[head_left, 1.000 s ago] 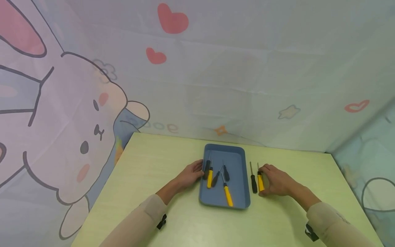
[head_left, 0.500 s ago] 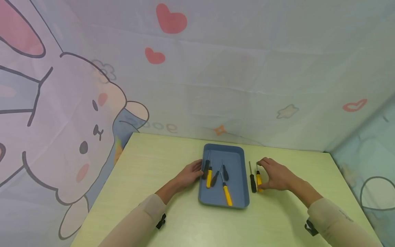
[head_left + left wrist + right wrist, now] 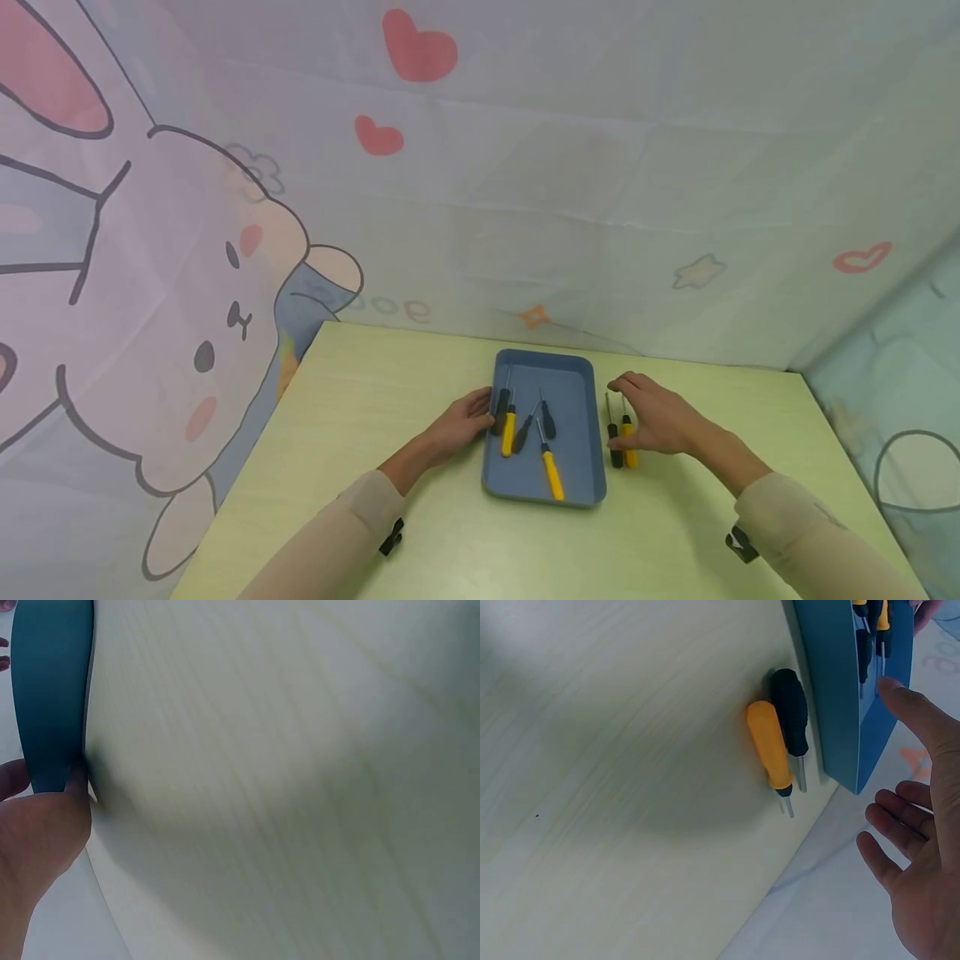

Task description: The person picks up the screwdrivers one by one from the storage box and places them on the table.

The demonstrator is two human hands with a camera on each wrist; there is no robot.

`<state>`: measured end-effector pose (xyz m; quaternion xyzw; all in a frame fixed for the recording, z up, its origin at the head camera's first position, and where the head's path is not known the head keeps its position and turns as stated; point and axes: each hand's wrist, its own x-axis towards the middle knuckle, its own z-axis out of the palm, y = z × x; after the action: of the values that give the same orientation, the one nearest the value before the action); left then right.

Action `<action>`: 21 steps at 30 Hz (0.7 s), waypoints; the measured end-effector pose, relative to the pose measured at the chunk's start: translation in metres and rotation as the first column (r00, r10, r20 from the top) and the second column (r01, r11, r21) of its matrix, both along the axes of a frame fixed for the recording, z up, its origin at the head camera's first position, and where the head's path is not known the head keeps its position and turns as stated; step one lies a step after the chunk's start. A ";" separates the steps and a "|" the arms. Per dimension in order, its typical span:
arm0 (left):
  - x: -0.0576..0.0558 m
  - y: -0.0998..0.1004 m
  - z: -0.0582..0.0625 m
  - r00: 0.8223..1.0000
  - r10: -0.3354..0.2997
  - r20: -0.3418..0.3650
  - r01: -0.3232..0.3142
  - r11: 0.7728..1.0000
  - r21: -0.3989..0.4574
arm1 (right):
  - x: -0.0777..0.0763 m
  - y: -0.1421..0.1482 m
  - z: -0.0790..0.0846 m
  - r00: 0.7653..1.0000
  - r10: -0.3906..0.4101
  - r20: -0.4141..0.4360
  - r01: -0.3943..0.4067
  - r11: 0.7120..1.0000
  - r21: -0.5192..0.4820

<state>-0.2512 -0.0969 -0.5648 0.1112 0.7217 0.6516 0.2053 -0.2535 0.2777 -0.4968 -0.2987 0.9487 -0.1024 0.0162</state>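
Observation:
My left hand [image 3: 453, 427] holds the left wall of a blue-grey tray [image 3: 581, 467], thumb over the rim; in the left wrist view the hand [image 3: 45, 832] pinches the tray wall [image 3: 52, 690]. My right hand [image 3: 663, 417] hovers over two screwdrivers right of the tray, thumb and fingers spread, holding nothing. One is a black-handled screwdriver [image 3: 616, 450], the other a yellow-handled screwdriver [image 3: 631, 457]. In the right wrist view the yellow screwdriver [image 3: 769, 742] and black screwdriver [image 3: 791, 709] lie side by side on the table, apart from the right hand [image 3: 937, 847].
Inside the tray lie several more screwdrivers, among them a yellow one [image 3: 553, 475] near the front and a black one [image 3: 548, 421]. The pale yellow-green table [image 3: 375, 358] meets a printed cloth backdrop [image 3: 562, 167] behind.
My right hand has let the yellow screwdriver be and moved up and left, now over both screwdrivers beside the tray. The left hand and tray stay in place.

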 end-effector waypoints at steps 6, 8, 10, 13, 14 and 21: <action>-0.001 0.001 -0.001 1.000 -0.007 -0.005 0.007 1.000 -0.007 | -0.001 -0.007 0.003 1.000 0.017 -0.004 -0.017 1.000 -0.005; -0.001 0.001 0.000 1.000 -0.009 -0.005 0.009 1.000 -0.011 | -0.002 -0.009 0.004 1.000 0.023 -0.008 -0.023 1.000 -0.006; 0.000 0.001 0.000 1.000 -0.010 -0.006 0.010 1.000 -0.008 | -0.004 -0.011 0.004 0.999 0.029 -0.018 -0.029 1.000 0.001; 0.000 0.001 -0.001 1.000 -0.008 -0.001 0.008 1.000 -0.002 | -0.006 -0.015 0.007 0.999 0.033 -0.029 -0.033 0.999 0.001; 0.000 0.001 -0.001 1.000 -0.006 0.001 0.006 1.000 -0.002 | -0.006 -0.016 0.009 0.999 0.035 -0.032 -0.035 0.999 -0.004; -0.001 0.001 -0.001 1.000 0.000 -0.002 0.000 1.000 0.002 | -0.008 -0.028 0.014 1.000 0.031 -0.001 -0.031 0.999 -0.032</action>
<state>-0.2523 -0.0964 -0.5657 0.1121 0.7212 0.6523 0.2044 -0.2618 0.2499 -0.4823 -0.3138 0.9421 -0.1172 0.0128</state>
